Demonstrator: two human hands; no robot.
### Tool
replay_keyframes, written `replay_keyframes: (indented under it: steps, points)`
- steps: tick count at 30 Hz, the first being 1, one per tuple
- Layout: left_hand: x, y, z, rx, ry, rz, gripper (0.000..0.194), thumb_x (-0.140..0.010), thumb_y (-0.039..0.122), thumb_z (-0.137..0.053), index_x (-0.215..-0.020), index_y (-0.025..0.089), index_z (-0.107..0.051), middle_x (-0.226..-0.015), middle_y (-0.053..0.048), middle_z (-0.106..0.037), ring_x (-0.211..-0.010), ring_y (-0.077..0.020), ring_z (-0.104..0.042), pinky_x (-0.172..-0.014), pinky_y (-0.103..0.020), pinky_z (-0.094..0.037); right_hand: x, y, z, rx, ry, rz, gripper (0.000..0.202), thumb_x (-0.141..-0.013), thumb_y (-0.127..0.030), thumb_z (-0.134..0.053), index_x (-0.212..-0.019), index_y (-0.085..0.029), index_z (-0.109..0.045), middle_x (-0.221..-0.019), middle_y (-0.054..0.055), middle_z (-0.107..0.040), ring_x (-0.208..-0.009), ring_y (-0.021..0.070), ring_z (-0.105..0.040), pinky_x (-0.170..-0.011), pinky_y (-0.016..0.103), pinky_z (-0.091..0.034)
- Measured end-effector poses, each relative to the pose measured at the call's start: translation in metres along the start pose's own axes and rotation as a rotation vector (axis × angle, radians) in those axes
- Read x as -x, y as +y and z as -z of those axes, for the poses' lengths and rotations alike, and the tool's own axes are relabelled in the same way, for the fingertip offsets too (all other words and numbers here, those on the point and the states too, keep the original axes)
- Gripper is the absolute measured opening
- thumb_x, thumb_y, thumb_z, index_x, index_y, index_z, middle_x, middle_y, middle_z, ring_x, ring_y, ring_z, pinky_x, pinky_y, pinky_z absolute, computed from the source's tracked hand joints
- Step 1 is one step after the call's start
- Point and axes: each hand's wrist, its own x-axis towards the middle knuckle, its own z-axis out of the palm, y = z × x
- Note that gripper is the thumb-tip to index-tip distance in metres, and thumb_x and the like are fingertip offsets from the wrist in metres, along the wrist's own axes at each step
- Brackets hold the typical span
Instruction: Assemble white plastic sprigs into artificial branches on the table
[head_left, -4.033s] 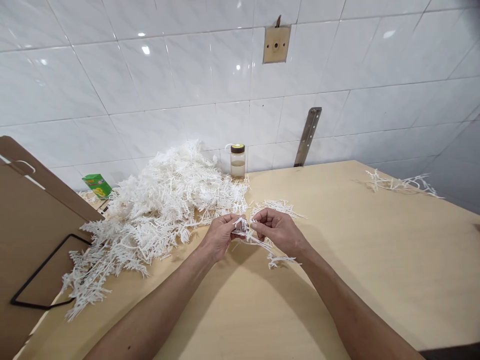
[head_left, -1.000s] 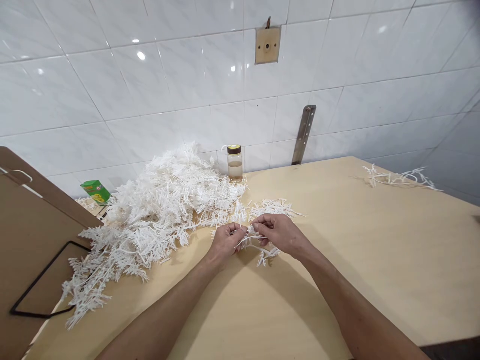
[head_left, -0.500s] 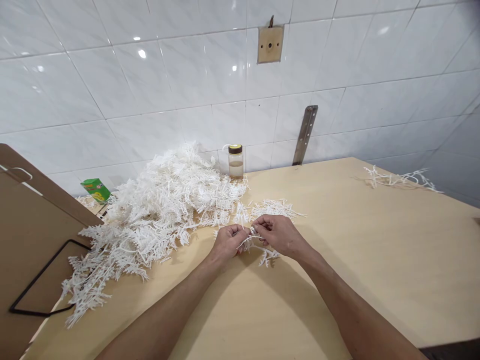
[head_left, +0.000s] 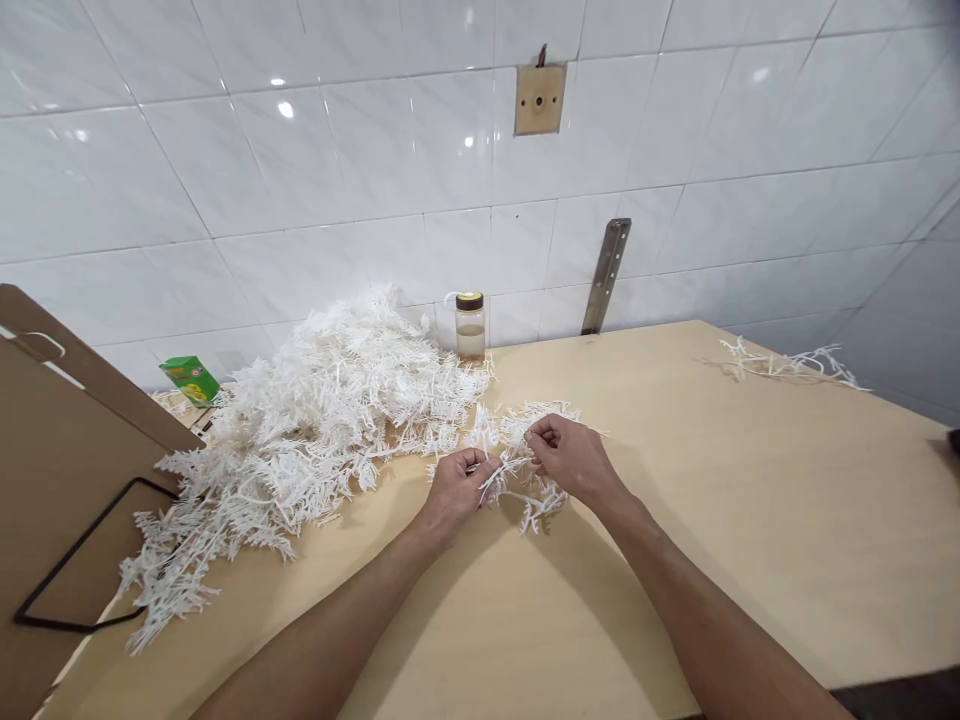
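- Pinching a white sprig (head_left: pixel 512 466) in my left hand (head_left: pixel 456 487), long axis running rightward.
- My right hand (head_left: pixel 568 457) curls by its right end; gripping or not, I can't tell.

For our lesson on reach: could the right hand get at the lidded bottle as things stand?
Probably yes: only low white pieces seem to lie between the right hand and the lidded bottle, though the large white pile crowds its left side.

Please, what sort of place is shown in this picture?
Probably a simple indoor work corner: a wooden-looking table stands by a white tiled wall, and a large heap of white branching pieces lies on it.
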Motion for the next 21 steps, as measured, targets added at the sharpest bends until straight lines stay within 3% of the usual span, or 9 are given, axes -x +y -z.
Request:
replay_keyframes:
  steps: [6,12,17,21]
  points:
    - [-0.005,-0.009,0.002,-0.051,0.093,-0.109,0.041,-0.066,0.053,-0.074,-0.062,0.015,-0.060,-0.053,0.002,-0.053,-0.050,-0.0086,-0.043,-0.050,-0.022,-0.032,0.007,-0.015,0.002,-0.136,-0.023,0.056,0.020,-0.078,-0.037,-0.063,-0.090,-0.021,-0.066,-0.080,0.003,-0.068,-0.066,0.0159,-0.064,-0.055,0.026,-0.051]
    - [-0.004,-0.004,0.003,-0.058,0.093,-0.113,0.039,-0.069,0.052,-0.071,-0.063,0.015,-0.060,-0.054,0.001,-0.053,-0.050,-0.0088,-0.042,-0.050,-0.022,-0.032,0.011,-0.023,0.001,-0.258,-0.242,0.012,0.025,-0.082,-0.044,-0.061,-0.075,-0.020,-0.063,-0.063,0.000,-0.064,-0.046,0.0104,-0.052,-0.044,0.023,-0.043]
    - [-0.007,-0.007,0.005,-0.087,0.111,-0.141,0.035,-0.070,0.048,-0.070,-0.064,0.015,-0.062,-0.055,0.001,-0.053,-0.052,-0.0095,-0.044,-0.052,-0.022,-0.034,0.012,-0.024,0.006,-0.346,-0.379,-0.029,0.038,-0.086,-0.054,-0.055,-0.076,-0.018,-0.062,-0.074,0.002,-0.068,-0.049,0.0086,-0.051,-0.042,0.021,-0.041]
    - [-0.006,-0.005,0.005,-0.074,0.095,-0.143,0.037,-0.069,0.050,-0.072,-0.064,0.015,-0.062,-0.053,0.002,-0.051,-0.050,-0.0083,-0.042,-0.049,-0.021,-0.032,0.015,-0.028,0.012,-0.448,-0.498,-0.033,0.035,-0.080,-0.052,-0.064,-0.081,-0.017,-0.065,-0.066,0.001,-0.064,-0.048,0.0089,-0.051,-0.043,0.021,-0.043]
